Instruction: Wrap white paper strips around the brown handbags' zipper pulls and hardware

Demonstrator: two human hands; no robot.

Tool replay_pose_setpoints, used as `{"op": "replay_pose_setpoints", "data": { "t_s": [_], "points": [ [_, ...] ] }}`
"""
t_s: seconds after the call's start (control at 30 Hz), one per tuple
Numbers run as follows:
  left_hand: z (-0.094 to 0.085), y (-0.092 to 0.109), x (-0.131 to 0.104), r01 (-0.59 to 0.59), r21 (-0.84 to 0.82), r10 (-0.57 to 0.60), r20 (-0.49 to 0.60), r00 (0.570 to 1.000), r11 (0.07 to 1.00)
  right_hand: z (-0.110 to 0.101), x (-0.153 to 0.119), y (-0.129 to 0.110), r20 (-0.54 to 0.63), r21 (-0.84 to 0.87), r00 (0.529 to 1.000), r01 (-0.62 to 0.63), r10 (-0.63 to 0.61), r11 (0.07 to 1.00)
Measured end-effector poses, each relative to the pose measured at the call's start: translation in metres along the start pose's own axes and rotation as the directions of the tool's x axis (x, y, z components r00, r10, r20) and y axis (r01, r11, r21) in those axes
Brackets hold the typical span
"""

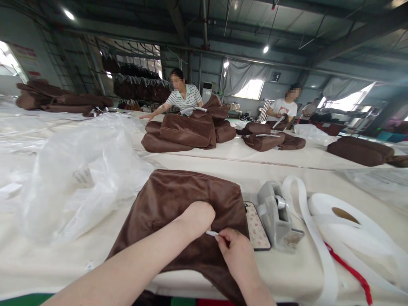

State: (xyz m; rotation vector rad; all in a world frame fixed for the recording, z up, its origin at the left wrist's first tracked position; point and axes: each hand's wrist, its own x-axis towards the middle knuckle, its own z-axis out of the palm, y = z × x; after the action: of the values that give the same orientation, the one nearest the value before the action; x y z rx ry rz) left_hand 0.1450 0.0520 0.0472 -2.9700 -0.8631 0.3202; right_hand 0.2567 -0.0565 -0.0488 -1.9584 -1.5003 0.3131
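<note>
A brown leather-look bag [191, 191] lies on the table in front of me, its near edge hanging over the table's front. My left hand [202, 214] is bent down against the middle of the bag, and its fingers are hidden; whether they are inside an opening or behind a fold I cannot tell. Close beside it, my right hand [234, 244] is closed, thumb and forefinger pinching a small white strip [212, 233] over the bag's surface. The strip's far end reaches toward my left hand.
Right of the bag are a patterned phone [257, 227], a grey tape dispenser [277, 216], a white ribbon roll [353, 229] and a red cord [350, 267]. Crumpled clear plastic [86, 170] lies left. Brown bags [188, 129] are piled across the table [287, 159], with co-workers [186, 93] behind.
</note>
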Motion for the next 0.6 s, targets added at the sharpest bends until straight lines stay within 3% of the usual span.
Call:
{"op": "replay_pose_setpoints", "data": {
  "t_s": [0.17,0.33,0.5,0.6],
  "points": [
    [0.007,0.006,0.001,-0.062,0.025,0.062,-0.001,0.998,0.998,-0.003,-0.002,-0.003,-0.023,-0.018,0.999,0.041,-0.042,0.999],
    [0.036,0.015,-0.011,-0.112,0.164,0.141,-0.178,0.974,0.980,0.004,-0.002,-0.001,-0.055,-0.154,0.996,0.067,-0.076,0.986],
    [0.053,0.003,-0.023,-0.096,-0.108,0.053,-0.347,0.937,0.989,0.012,0.001,0.001,-0.085,-0.257,0.994,0.048,-0.072,0.965],
    [0.053,0.000,-0.026,-0.071,-0.211,-0.013,-0.372,0.928,0.975,0.013,0.003,0.002,-0.090,-0.262,0.994,0.031,-0.056,0.965]
  ]
}}
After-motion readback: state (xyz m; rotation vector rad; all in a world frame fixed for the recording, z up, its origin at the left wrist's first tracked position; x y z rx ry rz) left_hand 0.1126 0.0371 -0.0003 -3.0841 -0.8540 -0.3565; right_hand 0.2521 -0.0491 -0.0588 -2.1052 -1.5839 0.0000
